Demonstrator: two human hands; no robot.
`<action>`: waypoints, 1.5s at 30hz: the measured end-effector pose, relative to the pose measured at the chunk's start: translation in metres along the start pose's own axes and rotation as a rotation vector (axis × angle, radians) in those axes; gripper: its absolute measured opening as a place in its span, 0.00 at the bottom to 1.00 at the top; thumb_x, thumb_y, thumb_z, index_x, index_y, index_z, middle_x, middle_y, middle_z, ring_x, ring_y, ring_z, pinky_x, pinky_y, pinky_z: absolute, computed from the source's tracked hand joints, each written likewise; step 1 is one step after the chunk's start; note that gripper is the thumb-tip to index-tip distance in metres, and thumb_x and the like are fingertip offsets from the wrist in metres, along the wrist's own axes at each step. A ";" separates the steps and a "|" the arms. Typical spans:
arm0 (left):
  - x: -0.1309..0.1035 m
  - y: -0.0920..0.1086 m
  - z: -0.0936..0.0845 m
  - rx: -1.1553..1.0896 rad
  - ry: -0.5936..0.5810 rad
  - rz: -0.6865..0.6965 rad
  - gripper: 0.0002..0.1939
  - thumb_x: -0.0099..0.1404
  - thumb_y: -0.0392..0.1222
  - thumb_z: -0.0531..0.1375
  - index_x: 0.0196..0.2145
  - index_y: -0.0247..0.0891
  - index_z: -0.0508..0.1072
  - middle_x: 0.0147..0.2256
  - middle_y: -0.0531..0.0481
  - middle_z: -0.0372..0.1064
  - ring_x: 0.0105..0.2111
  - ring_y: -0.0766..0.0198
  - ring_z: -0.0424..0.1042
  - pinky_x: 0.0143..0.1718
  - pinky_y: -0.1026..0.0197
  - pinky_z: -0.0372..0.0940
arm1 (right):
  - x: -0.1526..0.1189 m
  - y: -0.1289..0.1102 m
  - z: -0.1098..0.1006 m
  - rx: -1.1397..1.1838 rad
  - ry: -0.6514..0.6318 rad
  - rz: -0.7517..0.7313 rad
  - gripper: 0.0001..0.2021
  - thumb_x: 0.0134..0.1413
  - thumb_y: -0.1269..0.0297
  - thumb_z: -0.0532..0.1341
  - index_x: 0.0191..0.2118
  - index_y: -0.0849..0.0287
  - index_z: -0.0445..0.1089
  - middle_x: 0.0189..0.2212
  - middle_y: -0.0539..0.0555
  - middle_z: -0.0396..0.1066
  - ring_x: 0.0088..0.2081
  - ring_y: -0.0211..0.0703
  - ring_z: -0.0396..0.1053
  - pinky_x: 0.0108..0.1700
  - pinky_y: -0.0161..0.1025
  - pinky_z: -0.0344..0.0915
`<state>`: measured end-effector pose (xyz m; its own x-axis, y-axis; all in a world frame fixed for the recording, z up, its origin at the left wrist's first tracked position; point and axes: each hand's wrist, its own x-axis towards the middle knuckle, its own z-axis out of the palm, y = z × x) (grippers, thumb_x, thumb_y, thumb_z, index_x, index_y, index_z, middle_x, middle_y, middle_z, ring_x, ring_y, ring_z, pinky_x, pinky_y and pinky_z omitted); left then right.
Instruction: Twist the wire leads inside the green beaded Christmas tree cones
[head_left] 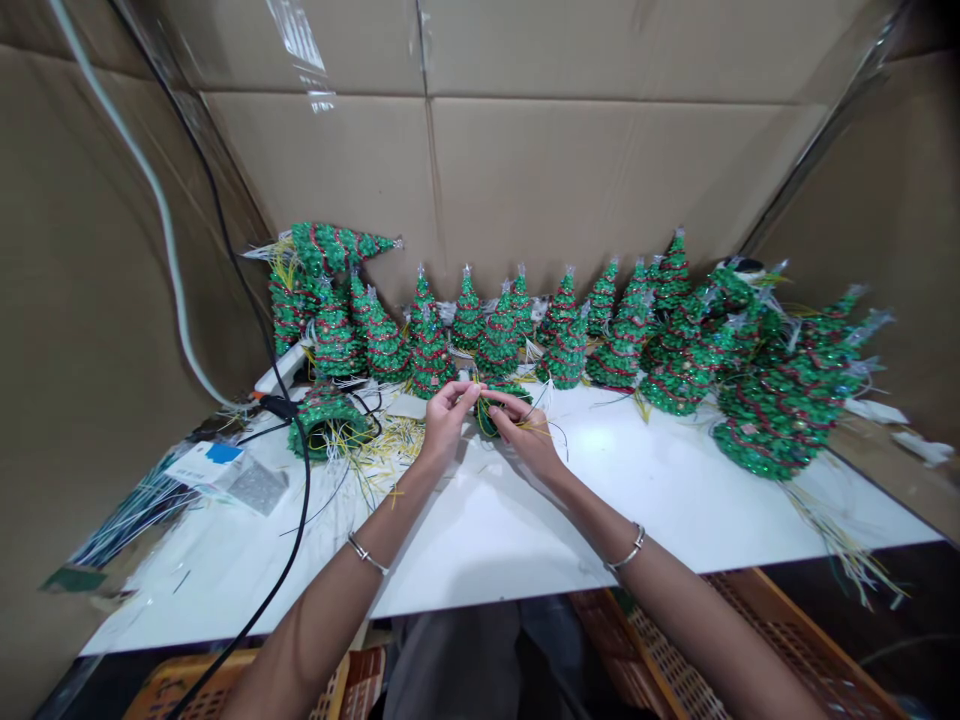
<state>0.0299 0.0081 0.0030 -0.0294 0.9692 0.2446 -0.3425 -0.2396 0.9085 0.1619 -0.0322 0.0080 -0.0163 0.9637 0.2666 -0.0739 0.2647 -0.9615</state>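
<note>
My left hand [448,418] is closed in a pinch over the middle of the white table, its fingertips on thin wires. Facing it, my right hand [531,432] pinches thin wires too, with yellow and dark ends trailing out by its fingers. The two sets of fingertips almost touch. Just behind and below them lies a small green tinsel Christmas tree [486,418], partly hidden by my hands. Which wire each finger grips is too small to make out.
Several finished-looking tinsel trees [501,340] stand along the cardboard wall [525,180]. Another tree [330,420] lies at left beside yellow wire clippings [397,440]. A black cable [304,500] hangs across the left side. Bundled wires [135,510] lie far left. Orange crates [720,640] are below.
</note>
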 end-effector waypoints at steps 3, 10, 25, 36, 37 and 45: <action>0.001 -0.001 -0.002 0.013 -0.018 -0.007 0.13 0.54 0.50 0.69 0.33 0.38 0.77 0.36 0.47 0.78 0.38 0.64 0.75 0.46 0.61 0.65 | 0.000 -0.002 -0.001 -0.017 -0.005 -0.009 0.20 0.55 0.57 0.62 0.50 0.62 0.75 0.17 0.44 0.55 0.21 0.31 0.46 0.23 0.34 0.42; 0.004 -0.005 -0.006 0.052 -0.015 -0.015 0.14 0.53 0.50 0.70 0.32 0.38 0.77 0.34 0.49 0.77 0.37 0.64 0.75 0.44 0.62 0.66 | 0.002 0.000 -0.002 -0.010 -0.014 -0.018 0.17 0.55 0.58 0.62 0.47 0.62 0.77 0.17 0.44 0.58 0.20 0.31 0.50 0.23 0.33 0.48; 0.020 0.021 -0.034 0.458 -0.259 0.154 0.11 0.59 0.49 0.65 0.30 0.38 0.75 0.26 0.51 0.75 0.30 0.62 0.72 0.37 0.60 0.65 | 0.012 0.009 -0.017 0.079 -0.006 0.009 0.18 0.55 0.49 0.63 0.39 0.61 0.77 0.34 0.54 0.76 0.26 0.34 0.68 0.31 0.34 0.65; -0.001 0.028 -0.006 0.474 -0.314 0.353 0.05 0.61 0.43 0.64 0.32 0.41 0.80 0.35 0.46 0.76 0.41 0.57 0.73 0.49 0.55 0.64 | 0.012 0.009 -0.019 -0.238 -0.189 -0.049 0.22 0.58 0.47 0.59 0.23 0.60 0.71 0.18 0.49 0.67 0.21 0.34 0.60 0.25 0.33 0.57; -0.001 0.027 -0.006 0.468 -0.284 0.350 0.05 0.61 0.43 0.65 0.31 0.41 0.80 0.34 0.47 0.76 0.40 0.57 0.73 0.48 0.55 0.64 | 0.012 0.009 -0.018 -0.218 -0.185 -0.047 0.22 0.58 0.47 0.59 0.24 0.60 0.72 0.20 0.49 0.68 0.21 0.34 0.60 0.26 0.33 0.58; 0.003 0.012 -0.008 0.284 -0.131 0.155 0.10 0.57 0.48 0.67 0.31 0.38 0.79 0.36 0.47 0.77 0.39 0.59 0.74 0.45 0.57 0.66 | 0.011 0.009 -0.011 0.059 -0.007 -0.023 0.17 0.50 0.49 0.66 0.37 0.60 0.72 0.22 0.47 0.67 0.20 0.33 0.60 0.24 0.33 0.59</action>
<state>0.0182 0.0084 0.0118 0.0663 0.9090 0.4114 -0.0679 -0.4072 0.9108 0.1724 -0.0192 0.0016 -0.0205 0.9570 0.2892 -0.1331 0.2841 -0.9495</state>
